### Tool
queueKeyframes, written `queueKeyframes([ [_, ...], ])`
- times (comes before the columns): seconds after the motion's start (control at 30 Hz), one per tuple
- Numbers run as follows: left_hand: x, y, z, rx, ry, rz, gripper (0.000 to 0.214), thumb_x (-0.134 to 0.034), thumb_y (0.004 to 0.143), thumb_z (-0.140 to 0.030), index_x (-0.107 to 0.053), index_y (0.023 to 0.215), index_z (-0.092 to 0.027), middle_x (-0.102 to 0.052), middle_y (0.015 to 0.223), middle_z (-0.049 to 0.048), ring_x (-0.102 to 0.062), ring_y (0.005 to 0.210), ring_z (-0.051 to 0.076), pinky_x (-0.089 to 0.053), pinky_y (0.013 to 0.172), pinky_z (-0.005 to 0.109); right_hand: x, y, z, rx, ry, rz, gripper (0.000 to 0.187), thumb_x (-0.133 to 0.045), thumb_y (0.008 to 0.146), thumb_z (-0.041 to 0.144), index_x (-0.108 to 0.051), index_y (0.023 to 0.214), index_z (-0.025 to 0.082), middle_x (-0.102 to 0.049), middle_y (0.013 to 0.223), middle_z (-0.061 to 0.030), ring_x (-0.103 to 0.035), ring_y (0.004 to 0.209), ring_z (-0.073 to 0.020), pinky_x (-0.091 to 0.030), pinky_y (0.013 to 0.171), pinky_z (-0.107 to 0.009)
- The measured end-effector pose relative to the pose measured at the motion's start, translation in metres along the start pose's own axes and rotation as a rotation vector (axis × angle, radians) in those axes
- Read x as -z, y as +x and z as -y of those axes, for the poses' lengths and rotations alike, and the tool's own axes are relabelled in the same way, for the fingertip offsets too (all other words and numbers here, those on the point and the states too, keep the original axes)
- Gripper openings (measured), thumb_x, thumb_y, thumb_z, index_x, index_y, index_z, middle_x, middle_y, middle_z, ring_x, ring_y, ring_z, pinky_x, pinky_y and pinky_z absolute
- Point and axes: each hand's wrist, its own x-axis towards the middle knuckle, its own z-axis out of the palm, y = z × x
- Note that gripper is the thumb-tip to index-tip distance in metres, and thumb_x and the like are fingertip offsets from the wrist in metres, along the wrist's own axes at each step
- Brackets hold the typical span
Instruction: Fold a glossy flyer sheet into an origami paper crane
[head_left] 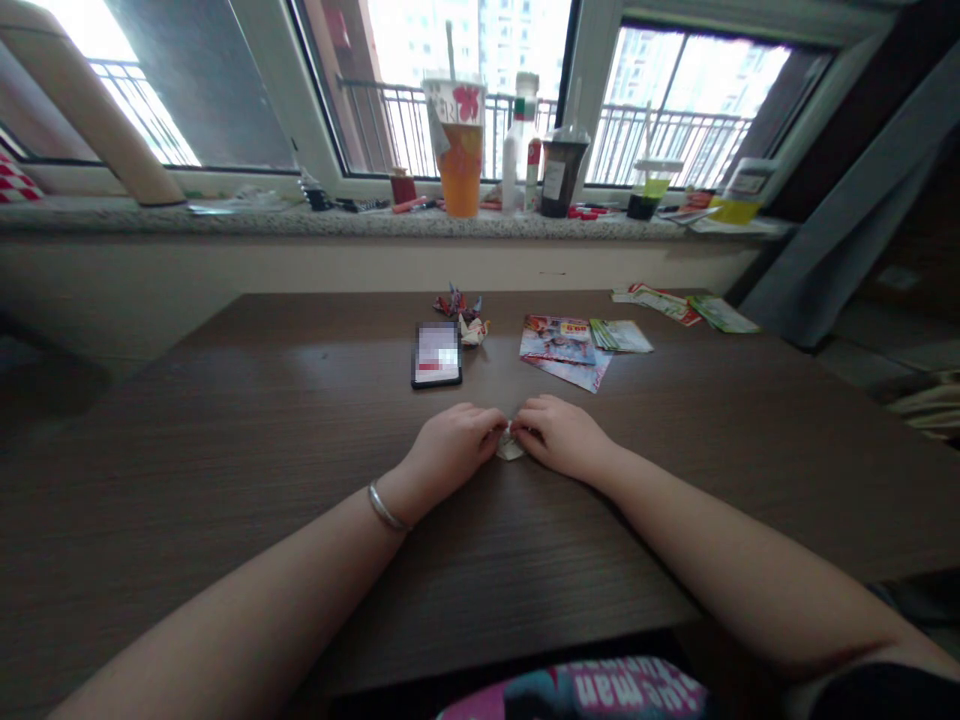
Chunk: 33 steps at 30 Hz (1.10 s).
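Observation:
Both of my hands meet at the middle of a dark wooden table [225,430]. My left hand [450,445], with a silver bangle on its wrist, has its fingers curled and pinched onto a small folded piece of pale paper [510,448]. My right hand [562,435] pinches the same paper from the other side. Most of the paper is hidden between the fingers; only a small corner shows against the tabletop.
A phone [436,354] lies flat beyond my hands, with small folded paper figures [463,312] behind it. Printed paper sheets [562,345] lie at the centre right and more [679,305] at the far right. Drink cups [459,145] and bottles stand on the window sill.

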Motion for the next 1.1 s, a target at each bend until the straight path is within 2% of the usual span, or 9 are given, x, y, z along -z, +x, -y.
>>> queueKeyframes([
  [0.13, -0.002, 0.000, 0.002, 0.024, -0.052, 0.003, 0.015, -0.053, 0.089, -0.017, -0.066, 0.096, -0.020, -0.070, 0.087, 0.0033, -0.063, 0.085, 0.020, -0.048, 0.075, 0.030, -0.007, 0.003, -0.006, -0.053, 0.147, -0.033, 0.014, -0.056, 0.088, 0.021, -0.070, 0.086, 0.017, -0.068, 0.089, -0.0065, -0.059, 0.089, -0.0180, -0.042, 0.080, -0.028],
  [0.27, -0.004, 0.000, 0.005, 0.022, -0.080, 0.006, 0.016, -0.053, 0.089, -0.016, -0.066, 0.095, -0.020, -0.070, 0.089, 0.0034, -0.062, 0.086, 0.020, -0.048, 0.078, 0.030, -0.009, 0.003, -0.008, -0.125, 0.218, -0.055, 0.013, -0.059, 0.085, 0.023, -0.071, 0.084, 0.017, -0.069, 0.082, -0.0047, -0.060, 0.080, -0.0167, -0.043, 0.073, -0.027],
  [0.67, -0.009, 0.000, 0.007, 0.007, -0.156, -0.026, 0.013, -0.054, 0.087, -0.014, -0.065, 0.094, -0.018, -0.069, 0.086, 0.0038, -0.061, 0.083, 0.020, -0.047, 0.075, 0.031, -0.015, 0.004, -0.011, -0.130, 0.249, -0.066, 0.012, -0.059, 0.084, 0.022, -0.069, 0.082, 0.017, -0.064, 0.082, -0.0041, -0.058, 0.078, -0.0152, -0.042, 0.072, -0.026],
  [0.83, -0.008, -0.001, 0.007, -0.064, -0.131, -0.018, 0.012, -0.056, 0.086, -0.019, -0.065, 0.094, -0.018, -0.067, 0.087, 0.0048, -0.060, 0.084, 0.019, -0.048, 0.076, 0.031, -0.010, -0.001, -0.010, -0.091, 0.243, -0.059, 0.010, -0.061, 0.083, 0.025, -0.069, 0.084, 0.018, -0.064, 0.084, -0.0035, -0.058, 0.079, -0.0153, -0.043, 0.072, -0.026],
  [0.93, -0.004, -0.002, 0.005, -0.151, -0.055, 0.026, 0.013, -0.055, 0.088, -0.020, -0.066, 0.094, -0.018, -0.067, 0.091, 0.0062, -0.059, 0.087, 0.020, -0.048, 0.080, 0.033, -0.004, -0.005, -0.009, -0.044, 0.190, -0.015, 0.016, -0.061, 0.084, 0.032, -0.070, 0.089, 0.020, -0.064, 0.090, -0.0049, -0.059, 0.086, -0.0173, -0.043, 0.076, -0.027],
  [1.1, 0.003, -0.004, 0.001, -0.245, 0.057, 0.106, 0.022, -0.047, 0.094, -0.022, -0.069, 0.093, -0.018, -0.069, 0.093, 0.0061, -0.061, 0.088, 0.021, -0.048, 0.083, 0.035, 0.000, -0.008, -0.008, -0.044, 0.121, 0.028, 0.019, -0.056, 0.089, 0.031, -0.071, 0.096, 0.023, -0.065, 0.093, -0.0051, -0.059, 0.091, -0.0183, -0.043, 0.082, -0.029],
])
